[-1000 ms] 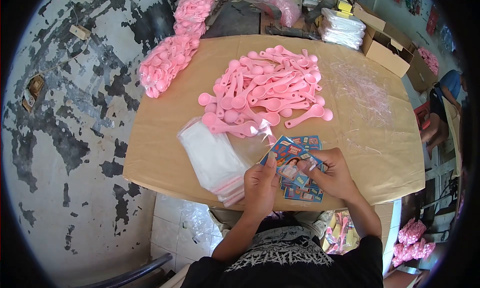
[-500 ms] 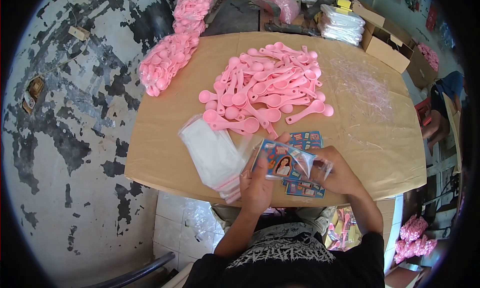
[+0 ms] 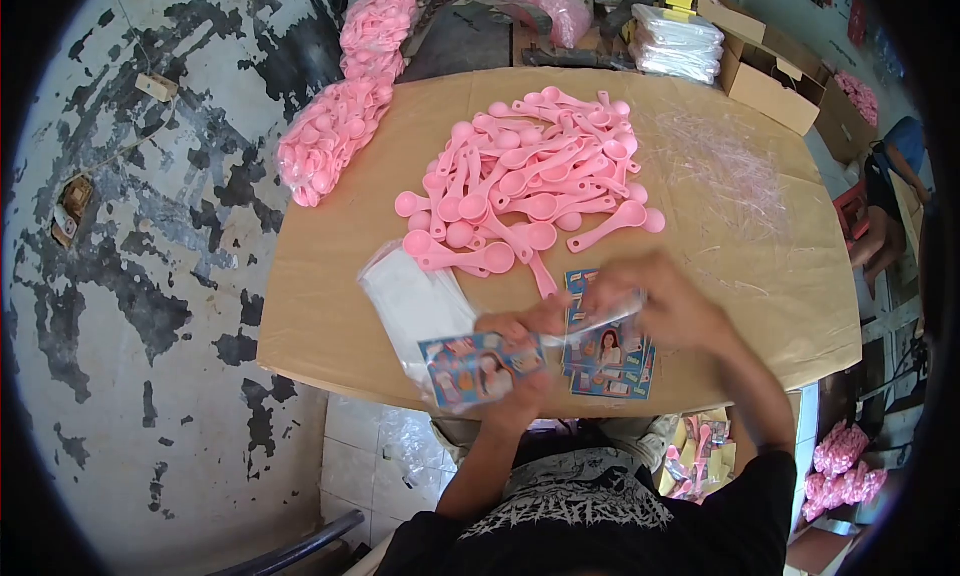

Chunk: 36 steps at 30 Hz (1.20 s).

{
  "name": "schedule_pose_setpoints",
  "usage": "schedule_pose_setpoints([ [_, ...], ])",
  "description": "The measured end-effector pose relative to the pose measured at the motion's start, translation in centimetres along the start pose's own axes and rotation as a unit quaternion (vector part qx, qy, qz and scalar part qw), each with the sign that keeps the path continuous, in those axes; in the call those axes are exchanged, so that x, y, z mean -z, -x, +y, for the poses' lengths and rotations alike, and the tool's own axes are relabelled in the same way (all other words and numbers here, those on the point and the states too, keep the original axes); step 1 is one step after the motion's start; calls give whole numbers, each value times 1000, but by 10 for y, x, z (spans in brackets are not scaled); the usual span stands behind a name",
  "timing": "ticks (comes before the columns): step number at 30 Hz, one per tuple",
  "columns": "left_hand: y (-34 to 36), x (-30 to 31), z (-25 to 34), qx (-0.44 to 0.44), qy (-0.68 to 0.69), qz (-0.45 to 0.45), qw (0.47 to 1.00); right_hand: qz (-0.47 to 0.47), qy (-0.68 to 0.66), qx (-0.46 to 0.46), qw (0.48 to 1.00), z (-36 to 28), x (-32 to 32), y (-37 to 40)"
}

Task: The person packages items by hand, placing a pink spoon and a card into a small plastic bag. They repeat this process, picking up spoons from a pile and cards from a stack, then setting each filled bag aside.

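Note:
My left hand is closed on a clear plastic bag with a blue printed card inside, tilted above the table's near edge. My right hand is blurred, its fingers closed on a clear plastic edge stretching toward the left hand. Beneath it lies a stack of blue printed cards, partly covered by the hand. To the left, a pile of clear plastic bags lies partly under the held bag. Beyond my hands is a heap of pink measuring spoons.
Brown paper covers the table. Clear plastic strips lie at the right. A bulging bag of pink spoons rests at the back left. Wrapped packs and a cardboard box stand behind. Another person sits at far right.
My left hand has moved left and down with the bagged card, which has turned. My right hand has shifted up and away from it, uncovering more of the card stack.

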<state>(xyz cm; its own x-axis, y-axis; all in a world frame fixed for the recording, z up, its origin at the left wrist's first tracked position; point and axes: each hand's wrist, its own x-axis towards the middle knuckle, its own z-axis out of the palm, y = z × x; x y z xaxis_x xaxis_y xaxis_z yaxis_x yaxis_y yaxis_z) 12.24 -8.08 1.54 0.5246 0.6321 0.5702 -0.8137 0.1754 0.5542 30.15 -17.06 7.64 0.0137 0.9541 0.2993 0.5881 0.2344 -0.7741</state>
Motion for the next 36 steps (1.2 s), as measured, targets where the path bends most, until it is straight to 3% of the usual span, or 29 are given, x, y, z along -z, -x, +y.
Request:
schedule_pose_setpoints([
  [2, 1, 8, 3, -3, 0, 21, 1000, 80, 311, 21, 947, 25, 15, -18],
  [5, -9, 6, 6, -9, -6, 26, 1000, 38, 462, 27, 886, 62, 19, -23],
  [8, -8, 9, 7, 0, -14, 30, 999, 22, 477, 41, 878, 65, 23, -27],
  [11, -9, 12, 8, 6, 7, 48, 999, 67, 418, 2, 906, 33, 31, -22],
  [13, -11, 11, 10, 13, 27, 79, 996, 91, 226, -167, 956, 0, 40, -14],
  [14, -11, 11, 10, 10, 44, 88, 995, 99, 125, -249, 955, -10, 40, -10],
  [17, -11, 9, 6, 16, 86, 100, 991, 223, -164, -79, 958, -13, 22, 16],
  [20, -9, 4, 1, 48, 120, 81, 988, 203, -216, -93, 951, -42, 11, 22],
  [25, -1, -10, -10, 112, 254, 97, 956, 39, -146, -113, 982, -59, 0, 4],
  [28, 1, -3, -15, 146, 331, 227, 904, 75, -5, 11, 997, -65, -4, -9],
  [31, -2, -12, -7, 175, 325, 194, 909, 38, 148, 49, 987, -79, -2, -22],
  [34, 1, -6, -12, 204, 347, 121, 907, 72, 118, 43, 989, -85, 6, -23],
  [36, 3, -11, -5, 165, 288, 96, 938, 153, 111, 45, 981, -99, 24, -21],
])
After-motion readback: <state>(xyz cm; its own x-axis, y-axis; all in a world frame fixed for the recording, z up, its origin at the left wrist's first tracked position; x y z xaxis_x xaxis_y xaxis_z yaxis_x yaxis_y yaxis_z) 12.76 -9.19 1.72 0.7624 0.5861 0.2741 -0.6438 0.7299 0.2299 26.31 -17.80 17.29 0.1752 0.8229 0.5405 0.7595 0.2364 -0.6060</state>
